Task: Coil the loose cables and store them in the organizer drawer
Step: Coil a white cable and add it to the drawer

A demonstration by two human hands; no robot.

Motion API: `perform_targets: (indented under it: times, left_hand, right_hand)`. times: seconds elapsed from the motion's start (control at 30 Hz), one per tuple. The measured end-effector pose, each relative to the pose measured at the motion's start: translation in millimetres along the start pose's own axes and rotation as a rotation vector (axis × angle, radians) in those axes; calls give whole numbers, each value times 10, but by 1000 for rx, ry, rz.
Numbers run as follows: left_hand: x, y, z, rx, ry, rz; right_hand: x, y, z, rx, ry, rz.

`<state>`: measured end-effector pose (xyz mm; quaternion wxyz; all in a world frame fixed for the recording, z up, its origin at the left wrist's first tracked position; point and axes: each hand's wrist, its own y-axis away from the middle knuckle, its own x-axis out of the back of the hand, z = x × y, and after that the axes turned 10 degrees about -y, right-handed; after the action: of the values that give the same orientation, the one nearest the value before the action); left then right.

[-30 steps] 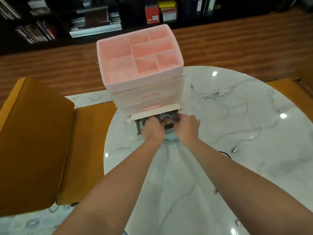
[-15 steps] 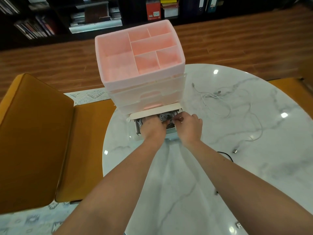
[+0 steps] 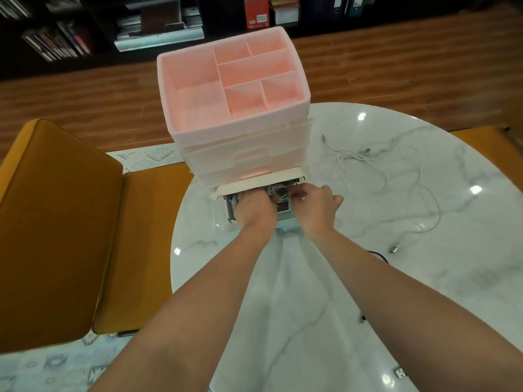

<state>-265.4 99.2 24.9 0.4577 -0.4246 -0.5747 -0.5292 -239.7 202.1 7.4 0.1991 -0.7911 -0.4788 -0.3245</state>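
Note:
A pink organizer (image 3: 235,89) with an open compartmented top stands on the white marble table (image 3: 424,278). Its bottom drawer (image 3: 223,224) is pulled out toward me and holds coiled grey-white cables (image 3: 278,190). My left hand (image 3: 254,210) reaches down into the drawer on the cables, its fingers hidden. My right hand (image 3: 314,205) is at the drawer's right side, fingertips pinching at the coiled cable. A loose white cable (image 3: 376,171) sprawls on the table to the right.
A mustard-yellow chair (image 3: 56,227) stands left of the table, and another yellow seat (image 3: 486,140) shows at the right edge. Small plugs (image 3: 394,249) and a dark cable end (image 3: 376,254) lie on the marble by my right forearm. Dark bookshelves (image 3: 158,26) line the far wall.
Both hands have stayed in the drawer; my right hand shifted slightly right and its fingers work at the coil. The view has tipped a little.

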Motion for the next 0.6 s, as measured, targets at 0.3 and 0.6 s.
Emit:
perform_targets:
  times: [0.3, 0.6]
  left_hand:
    - [0, -12, -24, -7, 69, 27]
    - [-42, -30, -76, -60, 33, 23]
  right_hand:
    - [141, -20, 69, 228, 203, -244]
    - [204, -107, 72, 299, 208, -372]
